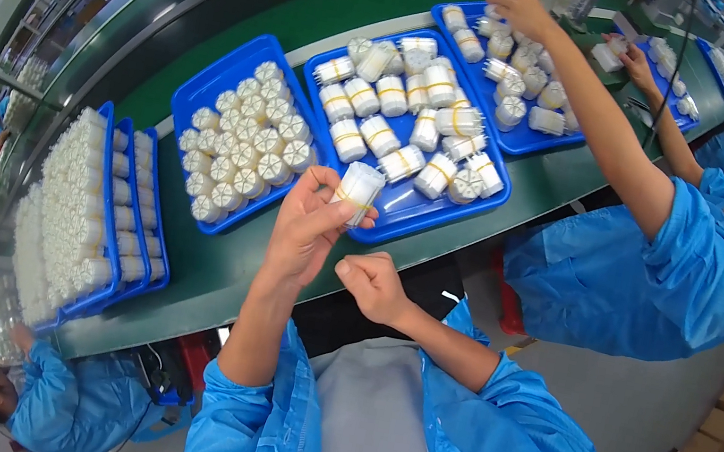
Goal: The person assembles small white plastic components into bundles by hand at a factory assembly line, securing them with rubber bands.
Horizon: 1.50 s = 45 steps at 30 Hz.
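Note:
My left hand is raised and closed round a white cylindrical bundle of small parts with a yellow band about it. Beside it, lower and to the right, my right hand is curled into a fist; whether anything is inside is hidden. Just beyond the left hand, a blue tray holds many white bundles with yellow bands, some upright and some lying. Left of that, another blue tray carries white bundles standing in rows, their segmented round ends facing up.
Stacked blue trays full of white bundles stand at the left end of the green bench. On the right, a co-worker's arm reaches over another blue tray. Another person sits at lower left. Cardboard boxes stand at right.

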Each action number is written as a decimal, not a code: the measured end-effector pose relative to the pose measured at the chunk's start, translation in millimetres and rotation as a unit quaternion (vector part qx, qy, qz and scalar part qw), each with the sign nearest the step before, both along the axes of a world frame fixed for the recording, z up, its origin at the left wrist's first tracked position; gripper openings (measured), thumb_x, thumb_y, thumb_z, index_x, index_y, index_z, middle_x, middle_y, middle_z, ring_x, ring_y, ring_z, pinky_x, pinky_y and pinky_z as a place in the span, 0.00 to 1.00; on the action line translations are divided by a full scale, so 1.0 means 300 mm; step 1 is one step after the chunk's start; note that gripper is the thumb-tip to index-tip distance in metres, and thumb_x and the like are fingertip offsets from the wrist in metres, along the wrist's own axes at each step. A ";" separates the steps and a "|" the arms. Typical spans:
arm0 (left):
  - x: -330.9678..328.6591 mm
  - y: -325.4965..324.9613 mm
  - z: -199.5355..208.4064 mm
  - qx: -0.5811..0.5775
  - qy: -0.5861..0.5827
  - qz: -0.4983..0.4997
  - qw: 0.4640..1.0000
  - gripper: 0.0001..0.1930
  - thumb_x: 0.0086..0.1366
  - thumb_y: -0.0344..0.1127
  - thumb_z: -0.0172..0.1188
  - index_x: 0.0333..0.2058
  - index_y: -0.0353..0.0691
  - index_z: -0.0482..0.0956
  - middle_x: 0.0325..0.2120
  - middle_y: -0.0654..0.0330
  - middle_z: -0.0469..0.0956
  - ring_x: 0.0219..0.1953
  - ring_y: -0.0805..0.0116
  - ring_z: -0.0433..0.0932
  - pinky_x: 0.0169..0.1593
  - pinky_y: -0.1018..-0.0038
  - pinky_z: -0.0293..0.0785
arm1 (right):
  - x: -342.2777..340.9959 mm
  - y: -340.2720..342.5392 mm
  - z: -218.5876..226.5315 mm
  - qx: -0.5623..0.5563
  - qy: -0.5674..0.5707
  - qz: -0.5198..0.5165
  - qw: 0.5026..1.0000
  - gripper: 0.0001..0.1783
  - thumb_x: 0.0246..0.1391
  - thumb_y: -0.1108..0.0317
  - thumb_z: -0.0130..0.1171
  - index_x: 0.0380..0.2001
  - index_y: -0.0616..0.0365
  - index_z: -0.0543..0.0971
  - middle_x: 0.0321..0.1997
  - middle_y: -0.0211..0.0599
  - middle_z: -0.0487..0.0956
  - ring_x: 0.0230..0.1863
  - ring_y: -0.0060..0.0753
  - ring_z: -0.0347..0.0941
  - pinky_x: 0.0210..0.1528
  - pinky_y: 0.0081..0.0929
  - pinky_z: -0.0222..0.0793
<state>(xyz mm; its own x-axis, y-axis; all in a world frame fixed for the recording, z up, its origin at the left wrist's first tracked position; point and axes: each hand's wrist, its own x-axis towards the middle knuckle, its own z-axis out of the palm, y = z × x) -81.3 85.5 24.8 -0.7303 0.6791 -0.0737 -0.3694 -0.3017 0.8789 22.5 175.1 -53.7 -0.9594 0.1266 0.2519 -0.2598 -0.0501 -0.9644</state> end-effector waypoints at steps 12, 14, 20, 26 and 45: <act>0.108 -0.076 0.055 0.155 -0.134 -0.004 0.979 0.27 0.65 0.38 0.55 0.57 0.28 0.60 0.48 0.45 0.72 0.47 0.57 0.76 0.52 0.65 0.75 | -0.007 -0.029 0.004 -0.009 0.031 -0.052 0.998 0.16 0.59 0.71 0.49 0.17 0.65 0.71 0.12 0.37 0.65 0.14 0.26 0.60 0.19 0.29 0.56; 0.126 -0.071 0.052 0.162 -0.132 -0.002 0.978 0.28 0.65 0.39 0.55 0.57 0.28 0.60 0.47 0.45 0.72 0.47 0.57 0.76 0.51 0.65 0.75 | -0.006 -0.031 -0.047 -0.008 0.037 -0.054 0.998 0.15 0.58 0.71 0.49 0.18 0.66 0.72 0.12 0.38 0.66 0.15 0.26 0.62 0.19 0.28 0.56; 0.151 -0.066 0.047 0.172 -0.127 -0.007 0.977 0.28 0.65 0.43 0.54 0.57 0.28 0.61 0.44 0.47 0.72 0.43 0.59 0.75 0.45 0.70 0.75 | -0.006 -0.048 -0.088 -0.066 0.035 -0.055 0.996 0.15 0.59 0.70 0.47 0.20 0.65 0.73 0.14 0.37 0.69 0.15 0.26 0.63 0.19 0.27 0.56; 0.165 -0.093 0.040 0.166 -0.135 -0.030 0.976 0.29 0.61 0.43 0.59 0.54 0.29 0.64 0.36 0.52 0.72 0.29 0.69 0.72 0.29 0.78 0.67 | 0.010 0.077 0.096 -0.298 -0.002 -0.003 0.955 0.25 0.63 0.61 0.42 0.11 0.54 0.60 0.11 0.27 0.58 0.13 0.20 0.49 0.17 0.23 0.43; 0.234 -0.087 0.087 0.023 -0.089 -0.089 0.992 0.24 0.57 0.37 0.59 0.51 0.33 0.68 0.29 0.59 0.73 0.23 0.78 0.71 0.23 0.83 0.64 | -0.010 0.151 0.453 -0.341 0.305 0.100 0.883 0.26 0.66 0.53 0.36 0.13 0.48 0.57 0.09 0.23 0.59 0.09 0.20 0.51 0.15 0.23 0.46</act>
<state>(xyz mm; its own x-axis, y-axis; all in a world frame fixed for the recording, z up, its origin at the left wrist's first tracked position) -11.0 59.5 50.9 -0.5765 0.8019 -0.1569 -0.5691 -0.2563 0.7813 19.4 220.2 82.2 -0.6923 0.2914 0.6601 -0.6401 -0.6703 -0.3754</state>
